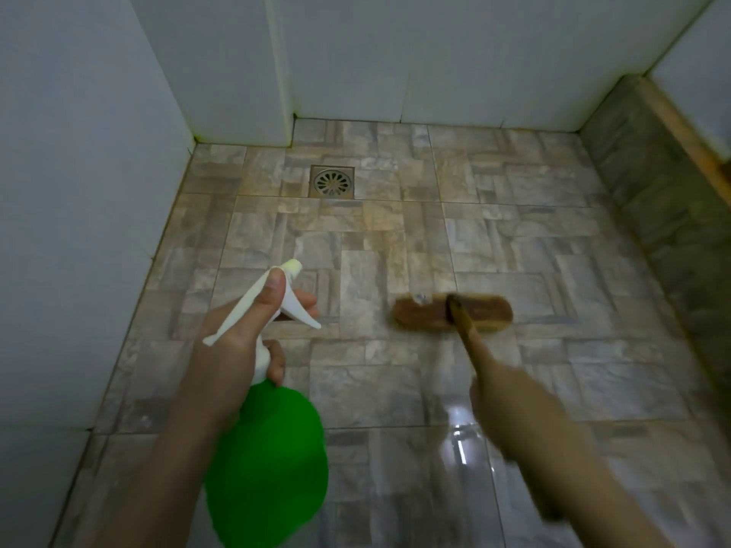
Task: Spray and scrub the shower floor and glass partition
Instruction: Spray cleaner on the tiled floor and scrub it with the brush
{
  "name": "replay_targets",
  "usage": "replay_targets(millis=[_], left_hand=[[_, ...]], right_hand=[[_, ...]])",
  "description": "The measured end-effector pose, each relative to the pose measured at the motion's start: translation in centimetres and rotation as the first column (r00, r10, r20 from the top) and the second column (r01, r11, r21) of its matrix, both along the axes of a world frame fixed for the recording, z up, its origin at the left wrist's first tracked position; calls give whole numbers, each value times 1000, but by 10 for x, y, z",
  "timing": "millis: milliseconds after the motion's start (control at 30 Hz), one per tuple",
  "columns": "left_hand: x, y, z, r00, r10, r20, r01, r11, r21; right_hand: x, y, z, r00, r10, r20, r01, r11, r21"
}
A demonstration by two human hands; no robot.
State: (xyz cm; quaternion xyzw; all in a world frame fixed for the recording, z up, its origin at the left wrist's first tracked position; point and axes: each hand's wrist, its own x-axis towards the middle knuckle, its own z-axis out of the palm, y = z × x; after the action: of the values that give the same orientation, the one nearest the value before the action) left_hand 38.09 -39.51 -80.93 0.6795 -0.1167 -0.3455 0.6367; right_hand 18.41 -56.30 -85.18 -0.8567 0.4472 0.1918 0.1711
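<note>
My left hand (241, 334) grips the white trigger head of a green spray bottle (269, 460), thumb along the top and fingers round the trigger, nozzle aimed at the stone-patterned shower floor (553, 251). My right hand (510, 405), blurred by motion, holds the wooden handle of a scrub brush. The brown brush head (431, 312) lies flat on the floor tiles right of the bottle. No glass partition is visible.
A square metal drain (332, 181) sits in the floor near the back wall. White tiled walls (79, 191) close the left and back sides. A raised stone-tiled kerb (664, 215) with a wooden strip runs along the right. Wet glare shows near my right forearm.
</note>
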Motion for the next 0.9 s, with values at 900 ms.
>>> replay_targets(millis=[900], left_hand=[[-93, -114, -14, 908, -418, 24, 418, 908, 14]], right_hand=[[-145, -62, 4, 950, -299, -90, 293, 953, -77]])
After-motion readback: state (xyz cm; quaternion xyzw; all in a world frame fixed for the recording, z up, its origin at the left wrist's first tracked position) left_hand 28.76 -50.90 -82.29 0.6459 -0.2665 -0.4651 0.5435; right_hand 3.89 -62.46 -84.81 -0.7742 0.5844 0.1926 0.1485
